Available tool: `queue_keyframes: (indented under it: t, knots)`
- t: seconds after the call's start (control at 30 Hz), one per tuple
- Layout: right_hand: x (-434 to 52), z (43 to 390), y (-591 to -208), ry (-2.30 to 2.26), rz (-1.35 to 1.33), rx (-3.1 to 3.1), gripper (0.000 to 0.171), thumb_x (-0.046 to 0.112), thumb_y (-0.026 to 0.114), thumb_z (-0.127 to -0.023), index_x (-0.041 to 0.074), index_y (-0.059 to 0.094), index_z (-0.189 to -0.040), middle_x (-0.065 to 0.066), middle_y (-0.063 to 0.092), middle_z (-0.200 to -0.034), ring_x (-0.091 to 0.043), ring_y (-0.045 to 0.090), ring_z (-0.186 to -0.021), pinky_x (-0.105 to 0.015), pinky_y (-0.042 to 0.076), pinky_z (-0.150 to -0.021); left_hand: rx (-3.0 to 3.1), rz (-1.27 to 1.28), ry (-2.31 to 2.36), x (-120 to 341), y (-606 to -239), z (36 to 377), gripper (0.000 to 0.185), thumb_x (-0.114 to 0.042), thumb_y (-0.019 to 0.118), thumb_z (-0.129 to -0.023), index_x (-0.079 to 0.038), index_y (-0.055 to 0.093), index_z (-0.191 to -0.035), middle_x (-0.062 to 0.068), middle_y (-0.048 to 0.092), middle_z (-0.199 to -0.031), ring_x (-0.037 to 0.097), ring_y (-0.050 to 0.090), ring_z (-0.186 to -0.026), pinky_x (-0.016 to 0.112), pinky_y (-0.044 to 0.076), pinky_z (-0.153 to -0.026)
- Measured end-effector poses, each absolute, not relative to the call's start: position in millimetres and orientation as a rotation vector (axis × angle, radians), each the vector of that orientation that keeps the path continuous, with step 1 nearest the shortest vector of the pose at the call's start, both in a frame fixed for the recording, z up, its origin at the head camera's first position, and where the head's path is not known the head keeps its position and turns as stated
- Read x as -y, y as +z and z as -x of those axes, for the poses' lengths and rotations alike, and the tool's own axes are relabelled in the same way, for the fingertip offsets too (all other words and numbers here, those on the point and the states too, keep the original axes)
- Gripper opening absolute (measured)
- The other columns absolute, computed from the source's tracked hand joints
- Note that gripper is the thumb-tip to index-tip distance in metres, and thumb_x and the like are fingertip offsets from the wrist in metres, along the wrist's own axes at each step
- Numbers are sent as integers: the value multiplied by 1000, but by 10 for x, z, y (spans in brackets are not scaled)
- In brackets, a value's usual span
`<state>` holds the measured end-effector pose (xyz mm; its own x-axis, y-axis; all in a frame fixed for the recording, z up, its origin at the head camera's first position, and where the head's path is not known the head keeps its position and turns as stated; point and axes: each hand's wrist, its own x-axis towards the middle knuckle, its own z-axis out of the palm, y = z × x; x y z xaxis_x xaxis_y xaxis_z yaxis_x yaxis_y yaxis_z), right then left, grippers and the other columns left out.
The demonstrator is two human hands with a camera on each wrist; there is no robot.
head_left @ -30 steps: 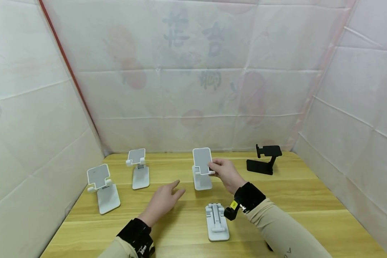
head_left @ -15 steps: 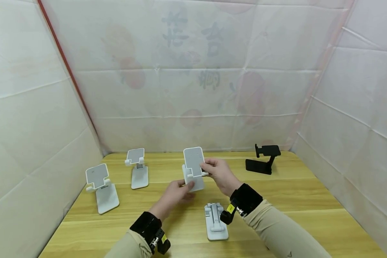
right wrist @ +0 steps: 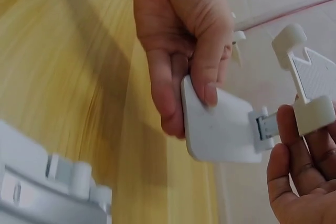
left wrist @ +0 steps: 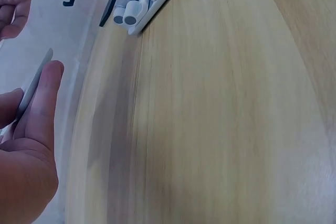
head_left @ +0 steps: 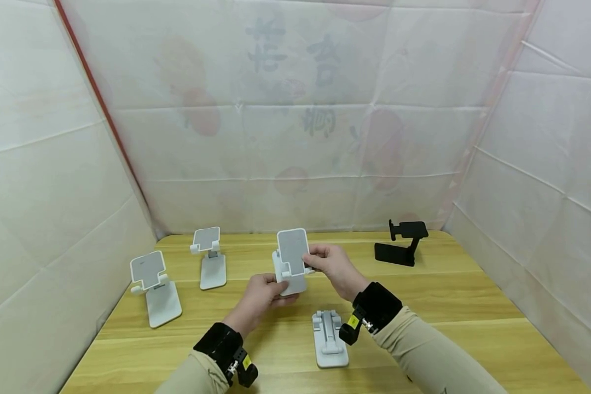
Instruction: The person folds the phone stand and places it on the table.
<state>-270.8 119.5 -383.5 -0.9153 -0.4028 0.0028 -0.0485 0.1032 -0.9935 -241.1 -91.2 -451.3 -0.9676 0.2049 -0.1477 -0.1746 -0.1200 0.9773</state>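
Note:
Both hands hold an unfolded white phone stand (head_left: 292, 249) with a grey pad, near the middle of the table in the head view. The left hand (head_left: 262, 298) pinches its base plate (right wrist: 220, 129), thumb on top and fingers beneath. At the upper plate's right edge, the right hand (head_left: 336, 268) grips with thumb and fingers close to the lip. In the right wrist view a hinged arm joins the base to the upper plate. A folded white phone stand (head_left: 330, 339) lies on the table just in front of the hands.
Two unfolded white phone stands, one at the left (head_left: 157, 290) and one farther back (head_left: 210, 257), stand on the wooden table (head_left: 128, 350). A black phone stand (head_left: 403, 243) is at the back right. White sheeting (head_left: 295, 137) encloses the back and sides.
The left hand has reached in and taken hold of the stand's base. The right hand has shifted the stand left and slightly nearer. The other stands have stayed put.

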Motion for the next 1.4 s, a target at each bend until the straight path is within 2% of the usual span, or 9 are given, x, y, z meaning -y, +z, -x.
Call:
queue_keyframes:
  t: [0.17,0.23,0.37,0.57,0.9,1.1,1.4]
  knots:
    - [-1246,2711,-3811,-1800,442,-2192,28,20,66,-101,2,69,-123,-9,72,-114,-23,66,-104,-41,52,-98,-1939,-15,2148,945,-4497,2418,38,-2,57,-102,21,52,-131,36,61,-126,34,74,-100,38,63,-88]
    - [-1270,2713,-3807,-1763,439,-2225,24,19,68,-100,5,70,-118,-7,72,-112,-24,66,-105,-40,52,-98,-1984,-12,2112,958,-4493,2419,37,-2,58,-101,21,54,-129,34,64,-123,33,75,-98,38,64,-86]
    - [-1306,2716,-3814,-1691,464,-2286,16,19,70,-98,7,72,-109,-4,72,-108,-24,65,-105,-43,51,-102,-2055,-10,2042,972,-4470,2406,36,-3,59,-101,20,56,-128,31,67,-119,31,76,-94,37,65,-83]
    - [-1336,2708,-3831,-1630,496,-2346,14,20,71,-98,7,71,-101,-3,72,-106,-20,64,-100,-49,52,-103,-2086,-19,1994,975,-4428,2381,34,-2,58,-101,20,57,-126,28,69,-113,30,76,-90,36,65,-81]
    - [-1358,2705,-3879,-1606,539,-2387,12,19,68,-100,6,67,-99,-3,70,-106,-20,59,-95,-41,53,-94,-2107,-41,1953,975,-4385,2355,34,-3,58,-101,20,57,-127,28,69,-113,30,76,-90,36,65,-81]
    - [-1341,2690,-3919,-1603,547,-2440,9,15,67,-100,8,67,-106,-2,70,-110,-19,58,-95,-35,53,-91,-2099,-82,1937,960,-4351,2325,36,-6,60,-102,19,57,-128,28,69,-114,36,75,-94,39,65,-82]
    - [-1355,2680,-3948,-1568,615,-2511,9,14,67,-100,10,67,-108,-1,69,-102,-20,57,-89,-32,49,-80,-2091,-85,1932,945,-4329,2303,36,-5,60,-101,19,58,-127,26,71,-110,33,76,-90,40,65,-83]
